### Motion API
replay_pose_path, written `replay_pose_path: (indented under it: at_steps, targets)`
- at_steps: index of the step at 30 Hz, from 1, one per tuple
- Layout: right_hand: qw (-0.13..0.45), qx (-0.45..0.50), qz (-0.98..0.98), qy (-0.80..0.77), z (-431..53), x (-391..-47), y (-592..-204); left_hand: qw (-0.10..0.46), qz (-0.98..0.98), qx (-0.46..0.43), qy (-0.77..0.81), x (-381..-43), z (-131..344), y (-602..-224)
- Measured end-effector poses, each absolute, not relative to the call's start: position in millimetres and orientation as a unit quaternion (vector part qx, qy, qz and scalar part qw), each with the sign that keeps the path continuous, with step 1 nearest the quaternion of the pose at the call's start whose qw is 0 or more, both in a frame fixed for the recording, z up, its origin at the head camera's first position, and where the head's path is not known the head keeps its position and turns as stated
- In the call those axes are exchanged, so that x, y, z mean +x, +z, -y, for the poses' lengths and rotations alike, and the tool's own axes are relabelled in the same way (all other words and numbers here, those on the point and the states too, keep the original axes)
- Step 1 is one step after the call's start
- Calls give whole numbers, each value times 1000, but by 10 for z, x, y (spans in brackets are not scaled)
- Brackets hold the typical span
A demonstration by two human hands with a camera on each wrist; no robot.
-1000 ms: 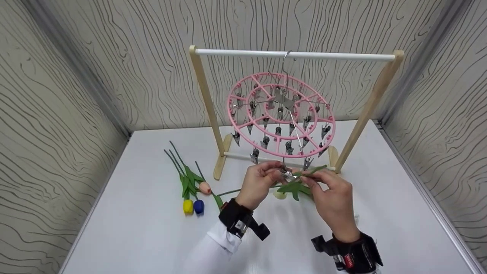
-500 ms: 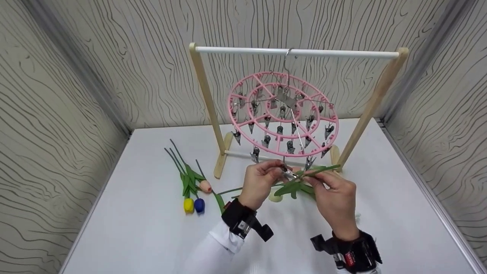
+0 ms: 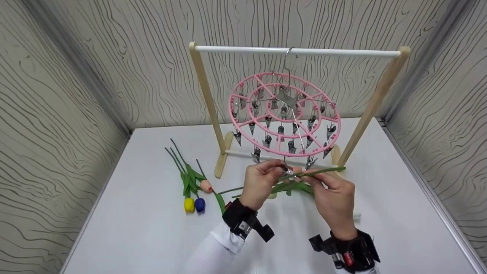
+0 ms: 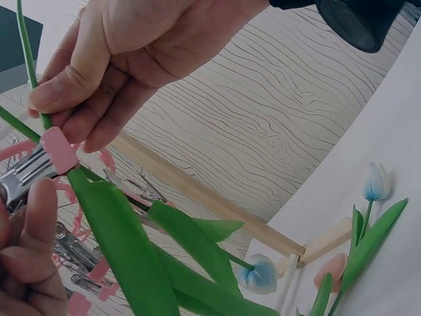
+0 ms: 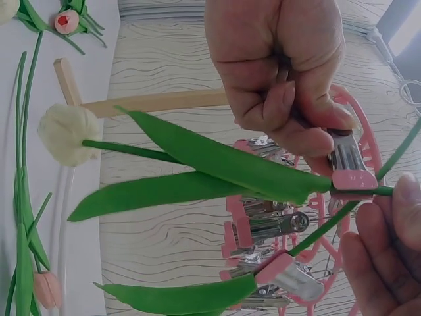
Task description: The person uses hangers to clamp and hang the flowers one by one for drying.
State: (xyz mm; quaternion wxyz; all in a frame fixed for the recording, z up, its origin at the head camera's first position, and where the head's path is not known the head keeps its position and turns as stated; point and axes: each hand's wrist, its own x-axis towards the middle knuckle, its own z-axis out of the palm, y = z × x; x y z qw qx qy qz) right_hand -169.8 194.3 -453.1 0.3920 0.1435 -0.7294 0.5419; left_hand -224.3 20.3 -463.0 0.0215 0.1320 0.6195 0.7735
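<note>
My left hand [image 3: 258,184] pinches a metal clip [image 3: 290,173] that hangs from the pink round hanger [image 3: 279,146]. In the right wrist view the clip's pink tip [image 5: 354,179] lies across the stem of an artificial tulip [image 5: 223,155]. That tulip has long green leaves and a whitish bloom [image 5: 69,135]. Its stem [image 3: 325,171] is held between thumb and fingers of my right hand [image 3: 335,198], just beside the clip. Behind it, a second pink-tipped clip [image 5: 289,276] grips another stem with leaves. The head view hides most of the blooms behind the hands.
A wooden stand [image 3: 205,95] with a white top bar [image 3: 342,52] carries the hanger, whose several other clips dangle. On the white table [image 3: 144,236] at left lie yellow [image 3: 189,205], blue [image 3: 199,205] and peach [image 3: 206,186] tulips. More stems lie under the hands.
The held tulip has turned, its leaves dropping lower and its stem end shifting right. My left hand still pinches the clip. The hanger sways slightly to the right.
</note>
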Motion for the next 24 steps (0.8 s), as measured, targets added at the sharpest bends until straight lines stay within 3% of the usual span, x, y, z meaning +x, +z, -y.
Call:
replay_pose_path:
  at_steps: [14, 24]
  targets:
    - [370, 145, 743, 539, -1926, -1698, -4519, 34, -617, 136, 774, -2263, -192, -4619]
    - [271, 116, 783, 548, -1967, -1675, -4583, 47, -642, 113, 757, -2326, -144, -4627]
